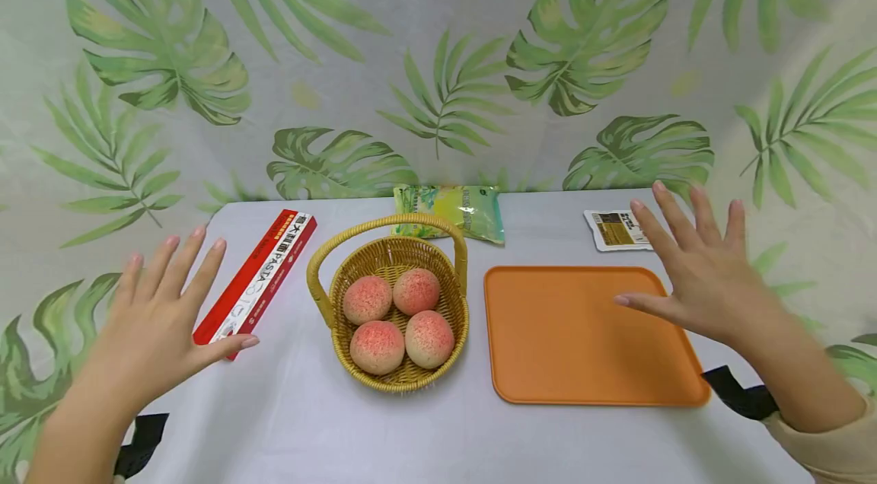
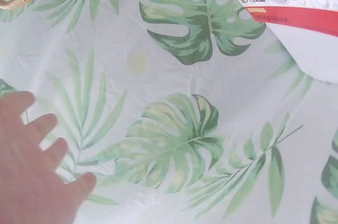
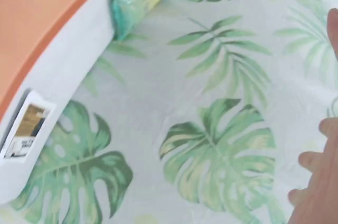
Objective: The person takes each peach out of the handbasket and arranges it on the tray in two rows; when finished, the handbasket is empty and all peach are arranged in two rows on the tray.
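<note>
My left hand (image 1: 154, 320) is spread above the table's left side, holding nothing, closest to a long red and white pasta box (image 1: 263, 271). The right hand (image 1: 712, 278), fingers also spread and holding nothing, hovers over the right edge of an orange tray (image 1: 569, 335). Between the hands stands a wicker basket (image 1: 317, 282) with a tall handle. Several round pink-topped peaches, or peach-shaped buns, lie in it, among them a front-left one (image 1: 377, 348). In the left wrist view the left hand (image 2: 37, 166) shows at lower left; in the right wrist view the right hand (image 3: 319, 182) is partly cut off.
Behind the basket lies a green and yellow plastic packet (image 1: 473, 211). A small white packet with a brown label (image 1: 617, 230) sits behind the tray, partly covered by the right fingers. A leaf-patterned cloth (image 1: 438, 50) hangs behind the white table (image 1: 411, 438).
</note>
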